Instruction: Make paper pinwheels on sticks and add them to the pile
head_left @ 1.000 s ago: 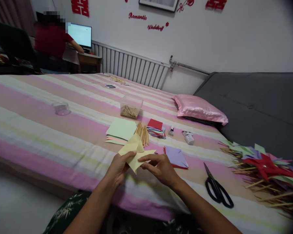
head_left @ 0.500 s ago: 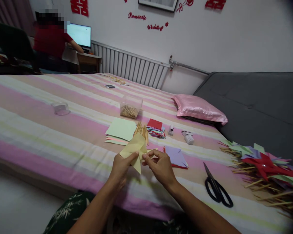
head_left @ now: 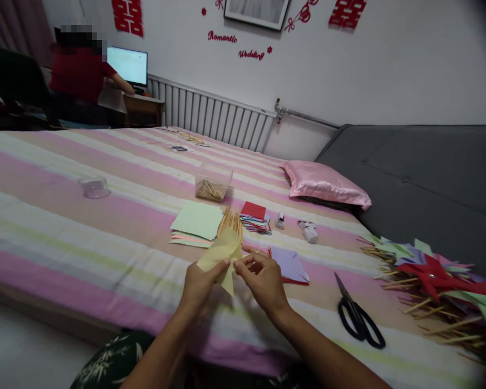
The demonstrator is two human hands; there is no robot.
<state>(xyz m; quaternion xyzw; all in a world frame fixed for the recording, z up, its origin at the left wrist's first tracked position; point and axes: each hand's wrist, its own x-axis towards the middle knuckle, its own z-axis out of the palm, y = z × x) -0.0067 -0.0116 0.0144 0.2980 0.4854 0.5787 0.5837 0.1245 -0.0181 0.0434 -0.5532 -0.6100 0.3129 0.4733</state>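
While left hand [head_left: 200,281] and right hand [head_left: 264,278] pinch yellow paper [head_left: 220,253] thumb-to-finger near purple sheets [head_left: 290,263], uneven pulling could tear a fold.

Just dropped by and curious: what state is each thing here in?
Yellow paper: bent, held
Left fingers: closed on it
Right fingers: pinching it
Scissors: shut
Green paper: stacked
Red-topped paper: stacked
Purple paper: lying flat
Loose sticks: bunched together
Clear box: upright, partly filled
Pinwheels: piled
Pillow: lying down
Monitor: lit
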